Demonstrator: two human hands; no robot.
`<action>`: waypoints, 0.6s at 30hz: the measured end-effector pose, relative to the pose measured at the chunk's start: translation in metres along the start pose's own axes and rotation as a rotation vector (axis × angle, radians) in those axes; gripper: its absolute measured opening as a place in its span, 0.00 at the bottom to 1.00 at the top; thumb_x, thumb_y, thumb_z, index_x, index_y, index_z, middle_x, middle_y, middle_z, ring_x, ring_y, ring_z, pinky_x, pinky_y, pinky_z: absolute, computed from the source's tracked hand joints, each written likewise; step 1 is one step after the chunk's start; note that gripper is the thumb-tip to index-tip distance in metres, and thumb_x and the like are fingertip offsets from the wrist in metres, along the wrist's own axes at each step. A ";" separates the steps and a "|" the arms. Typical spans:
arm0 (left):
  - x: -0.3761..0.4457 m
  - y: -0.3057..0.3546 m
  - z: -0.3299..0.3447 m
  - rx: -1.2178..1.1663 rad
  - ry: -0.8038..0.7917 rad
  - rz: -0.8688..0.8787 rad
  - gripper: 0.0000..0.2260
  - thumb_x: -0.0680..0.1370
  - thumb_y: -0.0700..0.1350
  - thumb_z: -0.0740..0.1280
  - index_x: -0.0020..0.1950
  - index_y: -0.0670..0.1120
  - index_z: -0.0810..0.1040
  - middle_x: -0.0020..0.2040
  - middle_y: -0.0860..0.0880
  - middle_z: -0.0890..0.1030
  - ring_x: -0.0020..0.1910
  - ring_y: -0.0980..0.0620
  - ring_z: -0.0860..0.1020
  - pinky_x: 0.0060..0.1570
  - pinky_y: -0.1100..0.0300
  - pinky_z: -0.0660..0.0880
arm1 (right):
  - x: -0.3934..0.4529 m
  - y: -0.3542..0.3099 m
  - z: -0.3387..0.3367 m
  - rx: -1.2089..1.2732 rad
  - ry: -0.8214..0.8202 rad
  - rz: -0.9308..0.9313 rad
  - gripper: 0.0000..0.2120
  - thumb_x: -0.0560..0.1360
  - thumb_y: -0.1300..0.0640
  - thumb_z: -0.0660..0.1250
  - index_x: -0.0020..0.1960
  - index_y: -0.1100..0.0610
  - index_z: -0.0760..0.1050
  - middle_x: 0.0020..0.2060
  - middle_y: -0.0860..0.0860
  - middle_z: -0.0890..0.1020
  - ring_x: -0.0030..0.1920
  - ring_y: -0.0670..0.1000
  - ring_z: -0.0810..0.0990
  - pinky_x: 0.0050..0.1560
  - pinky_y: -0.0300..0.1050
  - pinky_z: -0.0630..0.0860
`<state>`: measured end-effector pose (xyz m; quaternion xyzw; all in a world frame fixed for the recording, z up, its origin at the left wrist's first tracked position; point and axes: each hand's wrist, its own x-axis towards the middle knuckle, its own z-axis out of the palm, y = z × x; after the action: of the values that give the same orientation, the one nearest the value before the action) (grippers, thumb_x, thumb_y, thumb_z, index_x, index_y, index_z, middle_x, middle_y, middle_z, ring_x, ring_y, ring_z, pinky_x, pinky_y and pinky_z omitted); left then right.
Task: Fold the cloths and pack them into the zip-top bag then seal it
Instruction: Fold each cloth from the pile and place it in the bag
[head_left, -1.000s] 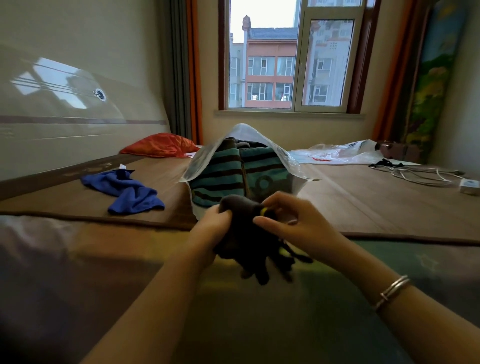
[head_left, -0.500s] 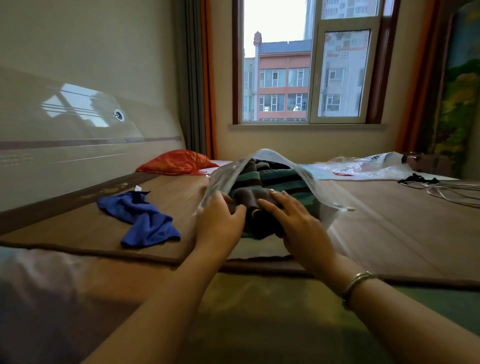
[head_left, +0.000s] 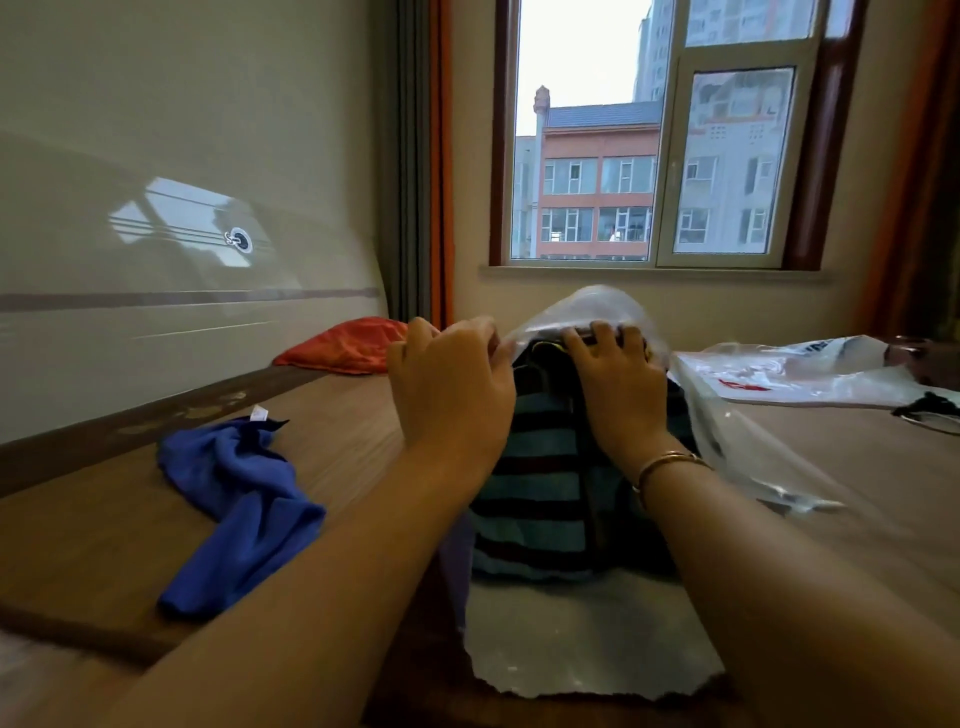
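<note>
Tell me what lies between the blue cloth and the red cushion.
Bare brown wood surface only; nothing sits between the blue cloth and the red cushion, as the head view shows.

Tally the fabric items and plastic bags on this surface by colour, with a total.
Blue cloth: 1
Striped teal-and-dark cloth, inside the clear bag: 1
Red-orange fabric item: 1
Clear zip-top bag: 1
White plastic bag with red print: 1
Total: 5
A dark item may sit under the right hand; it is mostly hidden, so it is not counted.

Head view, close above hands (head_left: 535, 384), probably windowward.
</note>
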<state>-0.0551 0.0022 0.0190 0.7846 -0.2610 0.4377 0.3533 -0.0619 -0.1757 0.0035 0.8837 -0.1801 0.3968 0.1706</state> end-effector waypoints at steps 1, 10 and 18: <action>0.003 0.000 0.003 -0.018 0.011 -0.001 0.10 0.81 0.53 0.60 0.42 0.52 0.73 0.37 0.55 0.71 0.44 0.53 0.67 0.46 0.59 0.60 | 0.005 -0.002 0.010 0.026 -0.030 0.046 0.25 0.75 0.59 0.68 0.71 0.52 0.67 0.64 0.58 0.72 0.63 0.61 0.71 0.54 0.54 0.74; -0.002 -0.004 0.005 -0.083 0.036 -0.020 0.08 0.81 0.53 0.59 0.44 0.53 0.68 0.38 0.56 0.70 0.44 0.54 0.66 0.47 0.60 0.59 | -0.013 -0.004 0.033 -0.039 -0.033 -0.018 0.32 0.68 0.56 0.72 0.69 0.58 0.64 0.64 0.59 0.69 0.62 0.61 0.65 0.62 0.58 0.60; -0.015 0.001 -0.001 -0.070 0.030 -0.016 0.07 0.81 0.52 0.59 0.44 0.54 0.69 0.37 0.57 0.68 0.44 0.54 0.65 0.47 0.61 0.57 | -0.018 -0.009 0.027 0.149 -0.342 0.019 0.27 0.80 0.52 0.52 0.77 0.54 0.50 0.77 0.50 0.48 0.75 0.60 0.48 0.71 0.65 0.51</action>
<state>-0.0632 0.0042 0.0070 0.7671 -0.2647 0.4372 0.3877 -0.0516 -0.1760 -0.0286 0.9467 -0.1850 0.2549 0.0677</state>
